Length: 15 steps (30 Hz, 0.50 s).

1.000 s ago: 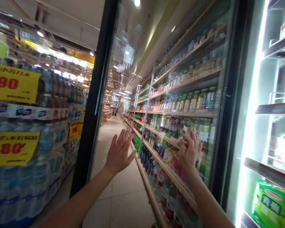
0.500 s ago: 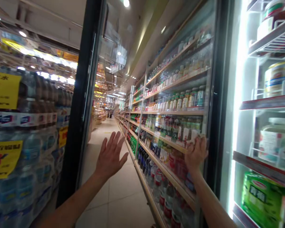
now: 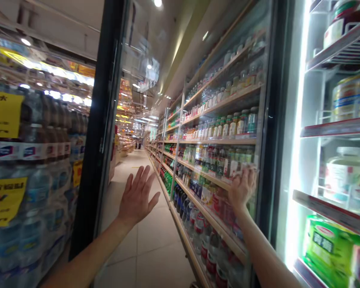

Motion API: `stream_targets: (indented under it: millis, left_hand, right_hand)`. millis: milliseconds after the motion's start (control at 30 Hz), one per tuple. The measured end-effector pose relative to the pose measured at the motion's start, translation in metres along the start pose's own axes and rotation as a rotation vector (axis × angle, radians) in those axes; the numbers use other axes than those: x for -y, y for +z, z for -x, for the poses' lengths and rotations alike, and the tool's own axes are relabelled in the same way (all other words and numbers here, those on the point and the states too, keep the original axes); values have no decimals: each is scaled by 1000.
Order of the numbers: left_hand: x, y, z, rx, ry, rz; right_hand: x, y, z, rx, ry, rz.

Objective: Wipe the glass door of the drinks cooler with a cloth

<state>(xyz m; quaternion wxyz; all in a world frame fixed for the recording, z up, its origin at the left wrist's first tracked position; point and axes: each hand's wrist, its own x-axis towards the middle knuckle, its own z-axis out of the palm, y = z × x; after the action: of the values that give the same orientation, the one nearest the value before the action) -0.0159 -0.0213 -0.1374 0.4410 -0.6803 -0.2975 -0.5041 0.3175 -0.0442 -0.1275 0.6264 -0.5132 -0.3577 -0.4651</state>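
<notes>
A glass door in a dark frame stands open in front of me, and shelves of drinks show in its pane. My left hand is held up against the pane, fingers spread, with nothing in it. Near the pane's right side, my right hand presses a pale, crumpled cloth to the glass. Most of the cloth is hidden under the fingers, so its full shape cannot be made out.
On the right, a lit cooler holds white-capped bottles and a green carton on wire shelves. At left, shrink-wrapped bottles are stacked behind yellow price signs. A tiled floor shows through the glass.
My right hand has shifted slightly left and up along the glass with the cloth. My left hand stays in nearly the same spot, while the whole view has moved a little.
</notes>
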Motion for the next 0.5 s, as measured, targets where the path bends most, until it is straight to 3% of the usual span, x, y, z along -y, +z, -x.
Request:
stream_targets:
  millis: [67,133,200,267,367,400,433,500]
  left_hand:
    - [1,0,1,1,-2,-4]
    - [1,1,1,-5,3,-9]
    - [1,1,1,-15,2,-2]
    - [0,0,0,-22,-10,15]
    - [-2,0,-1,-17,-37,44]
    - [-3,0,-1,-16,-44,51]
    - [-3,0,0,-14,-51,56]
    - [-3,0,0,-11,-56,62]
  right_hand:
    - [23,0,12,83,-214,-53]
    - [45,-2,27,209,-523,-125]
    - [50,-5,31,287,-714,-171]
    - [38,-5,22,242,-612,-151]
    - [16,3,-5,57,-139,-73]
    - [14,5,-11,21,-47,-64]
    - [16,8,-14,13,-27,-68]
    - [26,10,-13,84,-188,-103]
